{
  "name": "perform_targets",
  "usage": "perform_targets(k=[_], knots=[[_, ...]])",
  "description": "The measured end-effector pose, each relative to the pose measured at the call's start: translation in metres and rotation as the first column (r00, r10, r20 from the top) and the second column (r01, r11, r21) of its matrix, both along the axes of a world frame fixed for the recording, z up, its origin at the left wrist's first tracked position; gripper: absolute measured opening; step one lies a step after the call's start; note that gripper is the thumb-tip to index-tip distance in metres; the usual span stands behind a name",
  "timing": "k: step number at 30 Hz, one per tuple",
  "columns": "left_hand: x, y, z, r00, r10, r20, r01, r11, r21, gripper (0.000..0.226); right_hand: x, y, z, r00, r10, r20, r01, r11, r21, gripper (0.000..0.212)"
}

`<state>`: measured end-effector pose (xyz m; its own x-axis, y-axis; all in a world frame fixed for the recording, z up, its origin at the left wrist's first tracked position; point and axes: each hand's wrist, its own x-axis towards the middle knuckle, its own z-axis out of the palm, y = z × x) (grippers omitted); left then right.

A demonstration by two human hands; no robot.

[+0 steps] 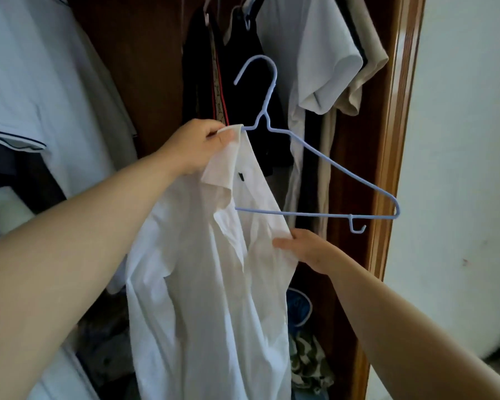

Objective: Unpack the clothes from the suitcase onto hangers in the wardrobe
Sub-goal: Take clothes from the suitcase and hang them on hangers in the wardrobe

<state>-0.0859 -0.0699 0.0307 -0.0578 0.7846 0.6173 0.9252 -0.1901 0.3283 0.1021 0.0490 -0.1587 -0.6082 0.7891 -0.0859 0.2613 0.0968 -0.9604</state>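
A white collared shirt (211,284) hangs in front of the open wardrobe, its left shoulder over one end of a light blue wire hanger (329,168). My left hand (197,145) pinches the collar together with the hanger's left arm, up near the neck. My right hand (303,246) grips the shirt's front edge just under the hanger's bottom bar. The hanger's right arm and hook stick out bare. The suitcase is not in view.
Dark garments (223,82) and a white T-shirt (315,53) with a beige one behind it hang inside the wardrobe. The wooden wardrobe frame (393,140) stands at the right, a pale wall beyond it. Light clothes (35,82) hang at the left. Crumpled items (303,356) lie at the bottom.
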Motion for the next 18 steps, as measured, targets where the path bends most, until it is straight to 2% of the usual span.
perform_targets(k=[3, 5, 7, 10, 12, 15, 17, 18], knots=[[-0.020, -0.011, -0.001, 0.996, 0.045, -0.081, -0.045, 0.999, -0.002, 0.051, 0.019, 0.007, -0.004, 0.974, -0.005, -0.227, -0.033, 0.986, -0.166, 0.021], [-0.037, -0.020, -0.003, 0.983, 0.075, -0.166, -0.077, 0.997, -0.006, 0.050, 0.034, 0.009, 0.002, 0.937, -0.019, -0.349, -0.054, 0.979, -0.198, 0.015], [-0.049, -0.026, -0.004, 0.948, 0.128, -0.292, -0.140, 0.990, -0.022, 0.043, 0.046, 0.010, 0.017, 0.918, -0.058, -0.392, -0.017, 0.983, -0.184, 0.015], [-0.055, -0.023, -0.005, 0.786, 0.222, -0.576, -0.221, 0.972, 0.073, 0.039, 0.055, 0.010, 0.039, 0.932, -0.103, -0.348, 0.066, 0.991, -0.116, 0.018], [-0.055, -0.017, -0.005, 0.668, 0.302, -0.680, -0.252, 0.952, 0.176, 0.038, 0.053, 0.009, 0.050, 0.935, -0.167, -0.314, 0.155, 0.986, -0.065, 0.023], [-0.048, -0.007, -0.008, 0.543, 0.444, -0.713, -0.337, 0.893, 0.300, 0.037, 0.041, 0.005, 0.060, 0.886, -0.296, -0.358, 0.310, 0.951, -0.020, 0.028], [-0.042, -0.001, -0.011, 0.539, 0.518, -0.664, -0.410, 0.850, 0.331, 0.037, 0.030, 0.000, 0.064, 0.863, -0.338, -0.376, 0.378, 0.925, 0.036, 0.023], [-0.039, 0.002, -0.013, 0.571, 0.541, -0.618, -0.448, 0.836, 0.318, 0.036, 0.024, -0.003, 0.066, 0.867, -0.334, -0.369, 0.395, 0.913, 0.102, 0.019]])
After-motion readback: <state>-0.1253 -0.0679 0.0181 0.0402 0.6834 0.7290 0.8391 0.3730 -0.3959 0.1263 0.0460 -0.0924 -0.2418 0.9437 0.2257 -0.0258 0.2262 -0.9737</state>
